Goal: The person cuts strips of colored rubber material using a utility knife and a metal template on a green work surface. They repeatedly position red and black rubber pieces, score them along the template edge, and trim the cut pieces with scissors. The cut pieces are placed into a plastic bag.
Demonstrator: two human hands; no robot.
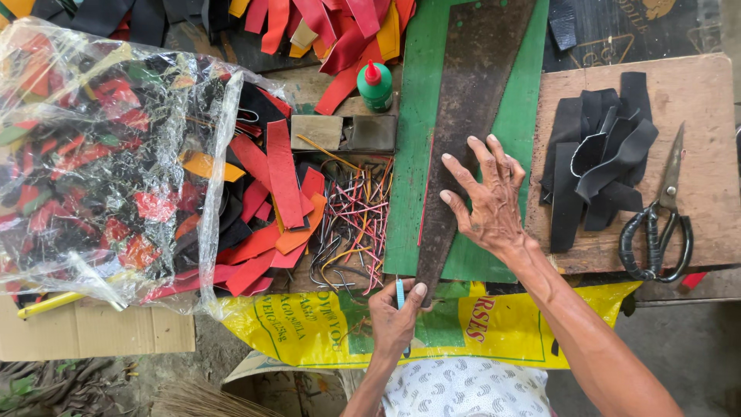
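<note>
Clear plastic bag [100,154] at left; yellow printed sack [324,324] along the near edge; green red-capped bottle [375,85].

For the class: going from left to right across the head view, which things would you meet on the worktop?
Clear plastic bag of scraps → red strips → thin cords → green mat → right hand → black pieces → scissors.

Bare green cutting mat [525,100] lay open on either side of the long dark leather wedge [471,100], narrow on the left, wider at upper right. Left of it, tangled coloured cords [355,224], red leather strips [270,193] and a bulging clear plastic bag [100,154] blocked the way. The green glue bottle [375,85] stood behind. On the wooden board [702,93], black leather pieces [598,162] and black-handled scissors [660,224] left bare wood between and above them.
</note>
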